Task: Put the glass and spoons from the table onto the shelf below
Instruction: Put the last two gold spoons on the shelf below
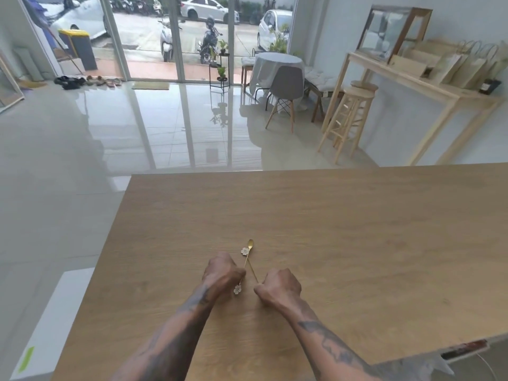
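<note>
Two thin gold spoons with white flower ends cross each other just above the wooden table [357,229]. My left hand [221,270] is closed on the first spoon [250,243], whose bowl points away from me and whose flower shows below my fingers. My right hand [279,287] pinches the lower end of the second spoon [245,251], whose flower points away; its bowl is hidden in my fingers. No glass and no shelf are in view.
The table's left edge drops to a glossy tiled floor [68,160]. Far across the room stand a grey chair [286,86], wooden stools [349,116] and a wooden counter [428,86] with paper bags. Glass doors [176,37] face a street.
</note>
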Tool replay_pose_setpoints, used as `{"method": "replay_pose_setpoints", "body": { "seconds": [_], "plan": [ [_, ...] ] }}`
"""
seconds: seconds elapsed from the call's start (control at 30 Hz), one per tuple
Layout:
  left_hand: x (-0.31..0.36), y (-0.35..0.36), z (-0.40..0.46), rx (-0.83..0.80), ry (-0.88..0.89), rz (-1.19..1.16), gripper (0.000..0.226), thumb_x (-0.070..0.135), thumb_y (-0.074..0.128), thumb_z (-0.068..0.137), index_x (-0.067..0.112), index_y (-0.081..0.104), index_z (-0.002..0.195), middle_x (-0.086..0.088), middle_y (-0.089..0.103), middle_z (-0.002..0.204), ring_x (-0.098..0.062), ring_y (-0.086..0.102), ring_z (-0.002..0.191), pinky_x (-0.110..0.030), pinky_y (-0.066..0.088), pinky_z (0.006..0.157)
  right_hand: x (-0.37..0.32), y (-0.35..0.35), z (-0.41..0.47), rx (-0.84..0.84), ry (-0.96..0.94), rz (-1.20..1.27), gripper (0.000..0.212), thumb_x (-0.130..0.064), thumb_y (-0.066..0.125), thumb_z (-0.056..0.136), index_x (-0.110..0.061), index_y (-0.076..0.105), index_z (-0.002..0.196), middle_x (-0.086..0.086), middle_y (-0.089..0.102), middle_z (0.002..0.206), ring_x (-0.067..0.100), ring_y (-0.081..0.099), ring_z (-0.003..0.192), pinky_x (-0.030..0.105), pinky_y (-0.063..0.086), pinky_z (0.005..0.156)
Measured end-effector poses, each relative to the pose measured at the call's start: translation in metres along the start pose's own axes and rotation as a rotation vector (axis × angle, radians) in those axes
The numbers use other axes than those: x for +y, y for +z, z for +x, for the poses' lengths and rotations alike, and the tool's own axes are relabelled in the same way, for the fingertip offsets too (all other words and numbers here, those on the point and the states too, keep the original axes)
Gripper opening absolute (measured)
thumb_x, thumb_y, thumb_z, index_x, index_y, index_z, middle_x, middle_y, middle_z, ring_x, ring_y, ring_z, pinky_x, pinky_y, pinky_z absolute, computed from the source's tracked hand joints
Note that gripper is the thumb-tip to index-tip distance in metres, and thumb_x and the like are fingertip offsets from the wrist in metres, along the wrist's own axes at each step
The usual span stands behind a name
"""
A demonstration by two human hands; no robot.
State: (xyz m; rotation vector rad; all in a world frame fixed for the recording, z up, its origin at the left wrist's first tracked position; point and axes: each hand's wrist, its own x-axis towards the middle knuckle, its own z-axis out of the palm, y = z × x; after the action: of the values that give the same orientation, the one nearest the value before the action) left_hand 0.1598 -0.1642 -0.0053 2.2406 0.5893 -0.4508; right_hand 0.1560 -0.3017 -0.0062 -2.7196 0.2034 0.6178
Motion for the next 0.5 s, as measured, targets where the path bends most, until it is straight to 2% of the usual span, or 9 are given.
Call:
{"method": "replay_pose_setpoints", "body": {
  "seconds": [0.07, 0.17, 0.2, 0.27, 0.3, 0.43, 0.5],
  "plan": [
    [-0.004, -0.002, 0.001, 0.002, 0.035, -0.008, 0.035, 0.02, 0.065, 0.07, 0.02, 0.045, 0.042, 0.009, 0.04, 0.041, -0.012, 0.038, 0.04, -0.02, 0.026, 0.04, -0.002, 0.001, 0.0, 0.005, -0.028, -0.033, 0.017, -0.037, 0.061, 0.083, -0.02, 0.064, 0.084, 0.005, 0.063, 0.088, 0.019, 0.056, 0.082, 0.028, 0.048, 0.074],
    [-0.012, -0.005, 0.0, -0.023, 0.083, -0.069, 0.033, 0.022, 0.069, 0.076, 0.02, 0.052, 0.047, 0.009, 0.046, 0.043, -0.01, 0.042, 0.043, -0.018, 0.031, 0.044, -0.002, 0.001, -0.003, 0.01, -0.031, -0.014, 0.029, -0.037, 0.058, 0.084, -0.013, 0.073, 0.091, 0.006, 0.07, 0.091, 0.022, 0.06, 0.082, 0.023, 0.042, 0.065],
    [-0.013, -0.007, -0.002, -0.037, 0.1, -0.1, 0.027, 0.024, 0.069, 0.079, 0.019, 0.058, 0.054, 0.005, 0.05, 0.05, -0.013, 0.046, 0.049, -0.021, 0.035, 0.049, 0.0, -0.001, -0.005, 0.008, -0.029, 0.011, 0.028, -0.037, 0.058, 0.084, -0.012, 0.07, 0.083, 0.004, 0.068, 0.084, 0.022, 0.059, 0.079, 0.02, 0.038, 0.059],
    [-0.015, -0.013, -0.007, -0.044, 0.129, -0.158, 0.02, 0.027, 0.069, 0.085, 0.016, 0.065, 0.068, -0.001, 0.058, 0.062, -0.015, 0.052, 0.058, -0.026, 0.041, 0.055, 0.004, -0.006, -0.009, 0.016, -0.025, 0.073, 0.029, -0.036, 0.057, 0.084, -0.018, 0.055, 0.061, 0.0, 0.058, 0.071, 0.019, 0.055, 0.072, 0.019, 0.03, 0.047],
    [-0.015, -0.016, -0.01, -0.032, 0.143, -0.18, 0.021, 0.028, 0.068, 0.087, 0.015, 0.066, 0.071, -0.001, 0.06, 0.064, -0.013, 0.053, 0.058, -0.024, 0.042, 0.055, 0.006, -0.009, -0.011, 0.021, -0.029, 0.098, 0.032, -0.035, 0.056, 0.084, -0.019, 0.05, 0.057, -0.001, 0.055, 0.068, 0.019, 0.054, 0.069, 0.019, 0.03, 0.047],
    [-0.008, -0.031, -0.029, 0.054, 0.185, -0.232, 0.025, 0.03, 0.066, 0.091, 0.009, 0.073, 0.08, 0.002, 0.062, 0.065, -0.008, 0.05, 0.055, -0.021, 0.037, 0.048, 0.011, -0.033, -0.025, 0.067, -0.085, 0.22, 0.021, -0.029, 0.055, 0.078, -0.02, 0.062, 0.06, -0.001, 0.062, 0.064, 0.016, 0.056, 0.059, 0.023, 0.039, 0.053],
    [-0.001, -0.039, -0.043, 0.116, 0.215, -0.274, 0.024, 0.029, 0.067, 0.092, 0.007, 0.074, 0.084, 0.001, 0.062, 0.066, -0.008, 0.053, 0.057, -0.021, 0.038, 0.048, 0.014, -0.05, -0.036, 0.121, -0.132, 0.301, 0.018, -0.028, 0.058, 0.077, -0.021, 0.065, 0.062, 0.0, 0.069, 0.067, 0.017, 0.062, 0.063, 0.025, 0.046, 0.059]
  ]
}}
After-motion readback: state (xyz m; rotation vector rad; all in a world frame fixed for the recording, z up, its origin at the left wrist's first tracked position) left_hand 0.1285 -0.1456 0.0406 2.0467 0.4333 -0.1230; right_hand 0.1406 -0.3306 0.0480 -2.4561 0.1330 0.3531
